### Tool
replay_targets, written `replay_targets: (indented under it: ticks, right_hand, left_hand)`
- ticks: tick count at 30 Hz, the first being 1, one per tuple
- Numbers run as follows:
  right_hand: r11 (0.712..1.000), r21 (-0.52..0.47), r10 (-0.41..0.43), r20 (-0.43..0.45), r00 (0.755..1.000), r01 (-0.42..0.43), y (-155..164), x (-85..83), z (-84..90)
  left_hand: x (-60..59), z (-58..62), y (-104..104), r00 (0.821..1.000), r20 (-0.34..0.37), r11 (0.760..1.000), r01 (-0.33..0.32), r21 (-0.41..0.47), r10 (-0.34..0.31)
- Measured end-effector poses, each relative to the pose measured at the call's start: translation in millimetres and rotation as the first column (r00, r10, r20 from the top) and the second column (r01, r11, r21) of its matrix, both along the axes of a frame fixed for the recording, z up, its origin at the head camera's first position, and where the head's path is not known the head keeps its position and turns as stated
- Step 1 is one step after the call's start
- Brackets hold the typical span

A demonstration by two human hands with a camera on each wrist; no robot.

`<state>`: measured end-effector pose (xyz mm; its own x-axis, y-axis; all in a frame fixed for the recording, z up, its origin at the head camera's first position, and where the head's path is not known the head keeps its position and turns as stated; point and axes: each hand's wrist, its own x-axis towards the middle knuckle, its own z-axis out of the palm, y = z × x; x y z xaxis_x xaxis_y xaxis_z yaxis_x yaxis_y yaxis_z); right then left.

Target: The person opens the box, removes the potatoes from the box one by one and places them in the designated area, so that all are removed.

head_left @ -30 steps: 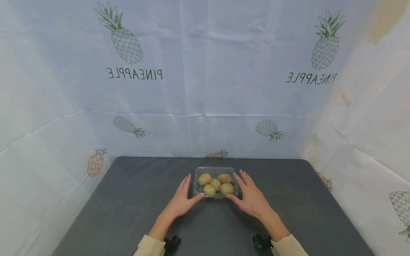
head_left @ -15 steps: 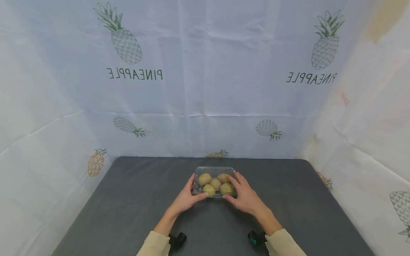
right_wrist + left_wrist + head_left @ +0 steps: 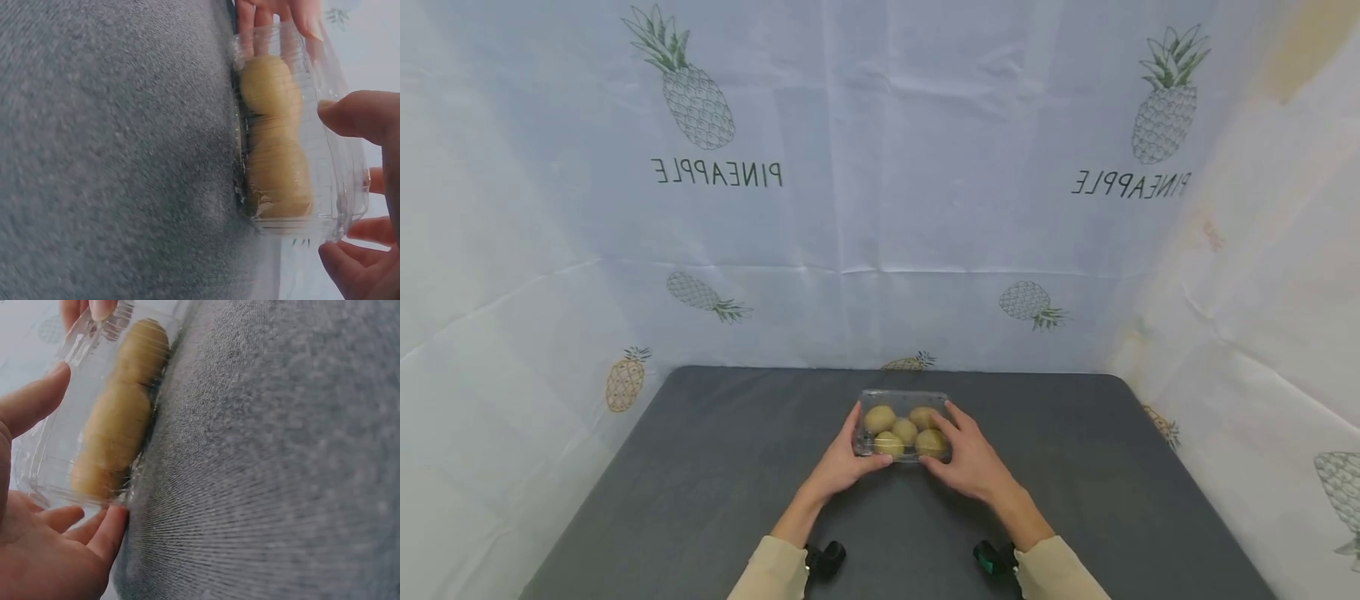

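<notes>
Just below the middle of the head view, a clear plastic clamshell box (image 3: 904, 427) of five yellow-brown kiwifruit (image 3: 905, 432) sits on the dark grey table (image 3: 700, 467). The left hand (image 3: 842, 462) cups its left end, thumb curled along the near edge, and the right hand (image 3: 970, 458) takes the right end with fingers wrapped over the rim. Both hands are closed round the box, one at each end. The wrist views show thin, ribbed, glossy walls: likely light, flexible and a bit slick, and the fruit would bruise. Best held low at the two short ends, squeezing gently so the lid doesn't pop.
</notes>
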<state>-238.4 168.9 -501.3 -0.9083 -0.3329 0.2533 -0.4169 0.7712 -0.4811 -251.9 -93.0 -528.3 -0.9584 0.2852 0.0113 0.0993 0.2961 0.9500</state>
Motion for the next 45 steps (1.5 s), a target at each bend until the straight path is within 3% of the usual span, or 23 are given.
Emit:
replay_targets:
  ticks: [17, 28, 45]
  right_hand:
    - [0.992, 0.074, -0.094, -0.15, 0.984, 0.105, -13.6, -0.4, -4.0]
    - [0.99, 0.11, -0.061, -0.215, 0.975, 0.086, -8.7, -4.5, -1.8]
    - [0.993, 0.101, -0.051, -0.126, 0.991, 0.064, -7.9, -10.2, 15.9]
  left_hand:
    - [0.5, 0.5, 3.1, 1.0, -0.017, 0.999, 0.018, -0.032, -0.018]
    - [-1.0, 1.2, 2.1, 0.999, -0.02, 0.998, 0.03, -0.059, -0.031]
    - [-0.4, 4.3, 5.2, 0.999, -0.046, 0.995, 0.015, -0.098, -0.019]
